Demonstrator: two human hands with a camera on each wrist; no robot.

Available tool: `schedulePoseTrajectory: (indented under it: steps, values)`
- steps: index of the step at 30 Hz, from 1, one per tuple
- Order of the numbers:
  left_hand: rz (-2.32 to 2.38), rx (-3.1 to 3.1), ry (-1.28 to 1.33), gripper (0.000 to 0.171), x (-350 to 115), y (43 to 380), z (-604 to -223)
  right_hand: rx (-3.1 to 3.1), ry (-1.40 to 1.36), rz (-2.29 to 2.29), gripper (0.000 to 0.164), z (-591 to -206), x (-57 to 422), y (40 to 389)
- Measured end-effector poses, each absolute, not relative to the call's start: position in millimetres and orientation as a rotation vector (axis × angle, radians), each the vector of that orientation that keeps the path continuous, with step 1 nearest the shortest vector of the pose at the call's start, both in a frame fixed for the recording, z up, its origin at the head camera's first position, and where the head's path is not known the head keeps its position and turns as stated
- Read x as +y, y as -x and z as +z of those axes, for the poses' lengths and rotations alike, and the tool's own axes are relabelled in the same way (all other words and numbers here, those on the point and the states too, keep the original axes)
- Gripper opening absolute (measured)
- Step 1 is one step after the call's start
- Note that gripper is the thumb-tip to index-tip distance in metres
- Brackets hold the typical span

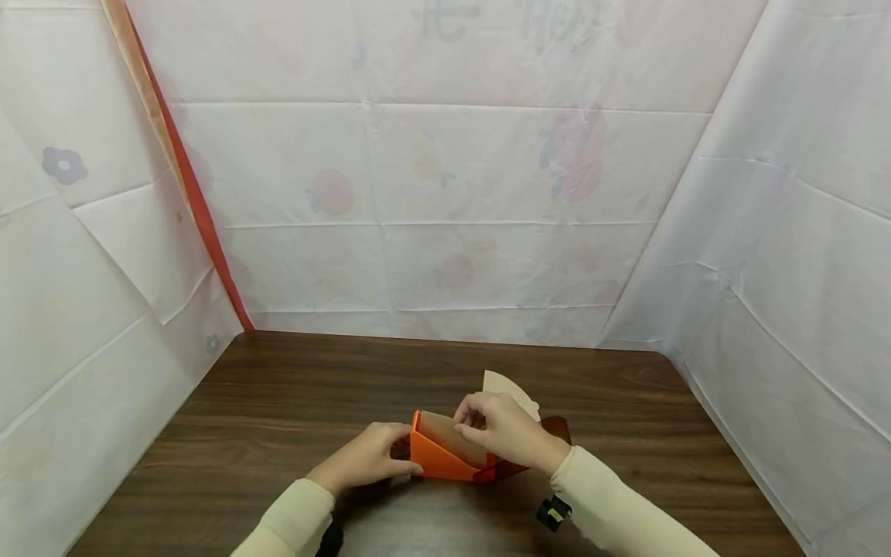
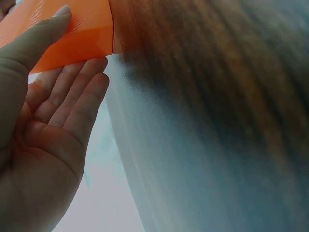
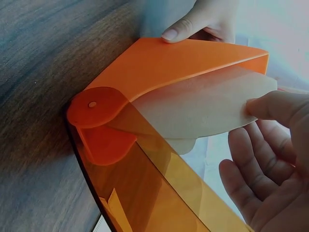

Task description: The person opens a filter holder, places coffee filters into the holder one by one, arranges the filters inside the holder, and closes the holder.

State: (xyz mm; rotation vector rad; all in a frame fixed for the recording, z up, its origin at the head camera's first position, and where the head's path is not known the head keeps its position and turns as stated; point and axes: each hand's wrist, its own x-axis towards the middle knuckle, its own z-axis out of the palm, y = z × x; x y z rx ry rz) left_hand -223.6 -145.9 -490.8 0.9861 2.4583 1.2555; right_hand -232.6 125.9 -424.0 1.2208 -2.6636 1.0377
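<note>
While our left hand grips the wedge-shaped orange plastic box, near on the brown wood-grain tabletop, our right hand pinches the beige paper sheet inside. We judge this sheet positioning; the next move needs a steady box.

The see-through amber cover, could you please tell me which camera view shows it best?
The right wrist view: the amber cover is large there, its rounded end against the orange holder. The head view shows it small, partly behind the right hand; the left wrist view lacks it.
</note>
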Motion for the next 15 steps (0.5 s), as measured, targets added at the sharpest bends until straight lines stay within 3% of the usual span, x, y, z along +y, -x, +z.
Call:
schedulePoseTrajectory:
  steps: [15]
  values:
    - [1.255, 2.454, -0.971, 0.036, -145.4, 223.5, -490.4, -2.765, -1.209, 1.055, 0.005, -429.4, 120.2, 230.2]
